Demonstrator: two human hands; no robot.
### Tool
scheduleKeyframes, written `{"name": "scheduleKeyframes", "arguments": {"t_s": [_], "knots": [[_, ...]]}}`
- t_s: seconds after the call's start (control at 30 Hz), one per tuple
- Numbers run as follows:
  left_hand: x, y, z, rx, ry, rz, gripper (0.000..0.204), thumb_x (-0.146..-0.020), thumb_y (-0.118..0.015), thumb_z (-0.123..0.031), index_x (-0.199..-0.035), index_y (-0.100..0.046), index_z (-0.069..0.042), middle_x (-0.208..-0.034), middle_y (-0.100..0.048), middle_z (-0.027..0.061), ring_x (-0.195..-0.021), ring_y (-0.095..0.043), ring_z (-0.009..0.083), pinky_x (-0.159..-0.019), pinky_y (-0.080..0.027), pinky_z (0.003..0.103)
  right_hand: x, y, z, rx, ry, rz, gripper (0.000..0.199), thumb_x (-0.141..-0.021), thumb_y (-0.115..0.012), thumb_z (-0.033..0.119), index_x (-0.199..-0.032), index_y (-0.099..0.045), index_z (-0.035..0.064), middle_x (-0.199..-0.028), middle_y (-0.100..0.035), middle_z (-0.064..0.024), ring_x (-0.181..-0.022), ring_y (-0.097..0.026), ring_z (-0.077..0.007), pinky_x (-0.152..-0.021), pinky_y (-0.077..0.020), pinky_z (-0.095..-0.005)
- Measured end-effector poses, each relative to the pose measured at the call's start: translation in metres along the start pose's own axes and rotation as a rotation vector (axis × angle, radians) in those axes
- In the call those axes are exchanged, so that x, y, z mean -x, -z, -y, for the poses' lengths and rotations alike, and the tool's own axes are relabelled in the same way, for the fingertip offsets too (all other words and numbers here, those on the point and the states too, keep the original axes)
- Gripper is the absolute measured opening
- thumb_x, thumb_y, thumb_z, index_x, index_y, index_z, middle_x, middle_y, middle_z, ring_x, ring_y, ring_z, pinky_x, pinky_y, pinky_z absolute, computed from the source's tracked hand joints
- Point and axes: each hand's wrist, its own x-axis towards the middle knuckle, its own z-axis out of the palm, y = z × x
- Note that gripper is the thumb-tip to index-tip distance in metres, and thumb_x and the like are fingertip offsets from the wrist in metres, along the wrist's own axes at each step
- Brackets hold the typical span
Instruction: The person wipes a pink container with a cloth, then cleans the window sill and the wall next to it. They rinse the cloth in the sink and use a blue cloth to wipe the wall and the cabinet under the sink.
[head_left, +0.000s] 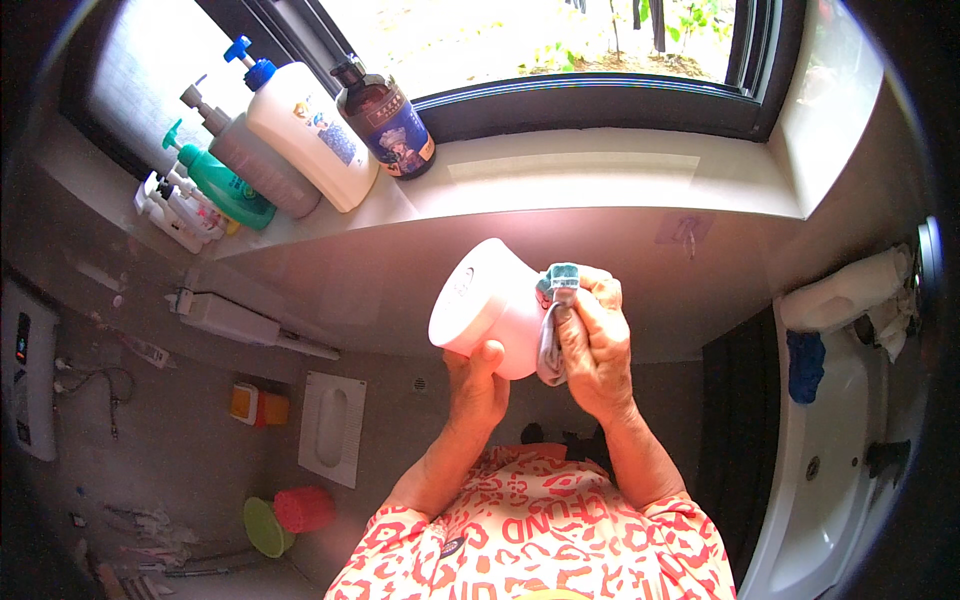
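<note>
A pink cup-like container [490, 310] is held up in front of me, tilted, with its broad pale end toward the upper left. My left hand [474, 388] grips it from below, the thumb showing on its side. In my right hand [600, 350] is a folded cloth [551, 347], grey with a teal patch at the top, pinched between thumb and fingers. The cloth lies against the right end of the container. That end's opening, if there is one, is hidden behind cloth and fingers.
On the windowsill [600, 180] stand several pump bottles, among them a white bottle [310, 135] and a brown bottle [388, 120]. A white basin [825, 440] lies right, with a blue cloth [805, 365] over its edge. Lower left are a squat toilet [332, 425] and a red bucket [303, 509].
</note>
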Motion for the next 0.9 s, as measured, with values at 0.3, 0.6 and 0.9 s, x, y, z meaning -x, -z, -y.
{"name": "scheduleKeyframes", "arguments": {"t_s": [0.3, 0.6, 0.9], "knots": [[0.006, -0.002, -0.006, 0.004, 0.044, 0.013, 0.076, -0.065, -0.081, -0.030, -0.125, -0.043, -0.001, -0.117, -0.052, 0.0073, -0.108, -0.051, 0.0176, -0.094, -0.042, 0.035, 0.008, 0.000, -0.003, 0.148, 0.141, -0.134, 0.026, -0.078, -0.057, 0.000, -0.104, -0.056, 0.0009, -0.094, -0.059, -0.0145, -0.085, -0.052, -0.0308, -0.078, -0.0415, -0.0400], [0.007, 0.011, -0.009, 0.033, 0.096, 0.101, 0.084, -0.061, -0.084, -0.024, -0.129, -0.039, -0.003, -0.118, -0.052, 0.0068, -0.109, -0.051, 0.0177, -0.094, -0.044, 0.034, 0.002, 0.014, 0.010, 0.114, 0.344, -0.002, 0.028, -0.072, -0.064, 0.000, -0.099, -0.061, 0.0080, -0.102, -0.057, -0.0150, -0.090, -0.055, -0.0293, -0.077, -0.0455, -0.0395], [0.011, 0.015, -0.017, -0.060, 0.180, 0.131, 0.095, -0.048, -0.092, -0.022, -0.128, -0.042, -0.006, -0.117, -0.054, 0.0053, -0.109, -0.051, 0.0178, -0.092, -0.045, 0.035, -0.006, 0.019, -0.002, -0.429, -0.140, 0.061, 0.017, -0.084, -0.056, -0.003, -0.100, -0.060, -0.0003, -0.095, -0.061, -0.0089, -0.089, -0.058, -0.0132, -0.077, -0.0480, -0.0256]]}}
